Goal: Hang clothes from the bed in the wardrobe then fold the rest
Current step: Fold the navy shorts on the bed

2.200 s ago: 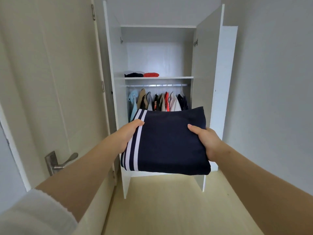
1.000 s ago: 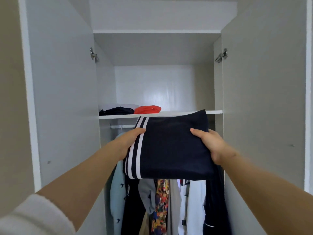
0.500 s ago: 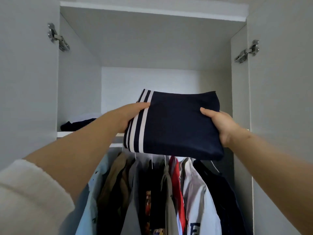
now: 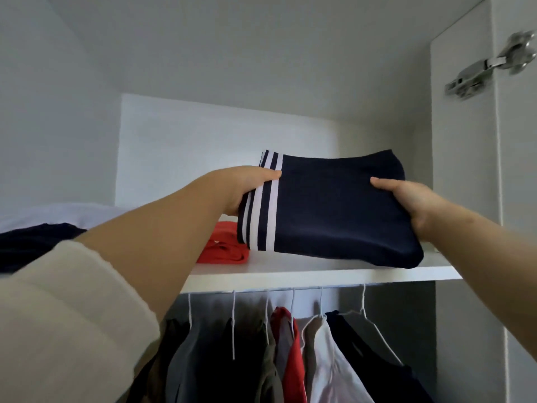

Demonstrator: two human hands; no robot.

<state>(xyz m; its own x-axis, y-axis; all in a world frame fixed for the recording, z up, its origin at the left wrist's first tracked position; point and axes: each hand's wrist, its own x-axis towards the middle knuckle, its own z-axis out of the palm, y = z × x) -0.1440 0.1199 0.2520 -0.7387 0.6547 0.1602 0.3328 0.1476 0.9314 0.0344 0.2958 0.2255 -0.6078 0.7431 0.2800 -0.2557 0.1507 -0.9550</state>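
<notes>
A folded navy garment with white stripes (image 4: 328, 210) is held over the right half of the wardrobe's white upper shelf (image 4: 290, 273), its near edge low above the board. My left hand (image 4: 241, 187) grips its striped left edge, thumb on top. My right hand (image 4: 412, 199) grips its right edge the same way. To its left on the shelf lies a folded red garment (image 4: 225, 245), partly hidden behind the navy one.
Further left on the shelf lie a dark folded garment (image 4: 35, 242) and a white one (image 4: 58, 213). Below the shelf, several clothes on white hangers (image 4: 290, 344) fill the rail. The open right door carries a metal hinge (image 4: 491, 68).
I have stepped up to the wardrobe and raised the folded navy garment from chest height to the upper shelf, moving it in over the board. Both hands kept their hold.
</notes>
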